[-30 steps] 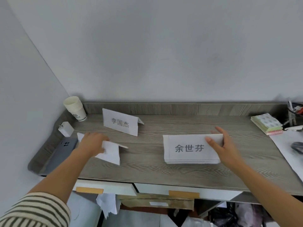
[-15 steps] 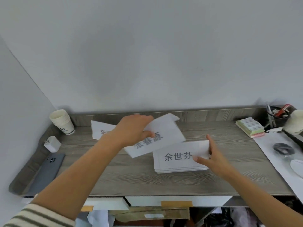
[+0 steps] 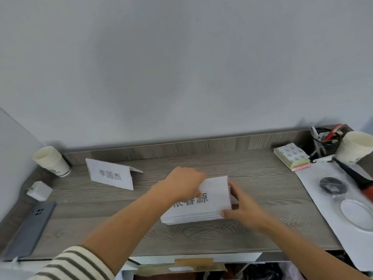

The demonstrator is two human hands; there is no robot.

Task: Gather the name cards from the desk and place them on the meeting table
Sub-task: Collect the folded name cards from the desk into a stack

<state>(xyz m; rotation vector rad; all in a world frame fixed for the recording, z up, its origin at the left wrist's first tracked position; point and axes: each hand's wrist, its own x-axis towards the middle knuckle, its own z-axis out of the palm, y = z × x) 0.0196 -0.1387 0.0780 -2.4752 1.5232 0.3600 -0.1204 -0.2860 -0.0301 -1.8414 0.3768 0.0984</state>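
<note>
A stack of flattened white name cards (image 3: 214, 201) lies in the middle of the grey wooden desk (image 3: 181, 237). My left hand (image 3: 184, 183) presses a card with black characters onto the top of the stack, its fingers still on that card. My right hand (image 3: 245, 209) holds the stack's right edge and front corner. One folded name card (image 3: 110, 174) stands upright at the back left, apart from both hands.
Stacked paper cups (image 3: 51, 161), a white charger (image 3: 39, 190) and a dark phone (image 3: 30, 231) sit at the left. At the right are sticky notes (image 3: 292, 156), a pen holder (image 3: 327, 140), another cup (image 3: 353, 147), a tape roll (image 3: 332, 185) and white paper.
My left hand picked up the card from the left of the desk, carried it right and laid it on the stack. My right hand stayed at the stack's right edge.
</note>
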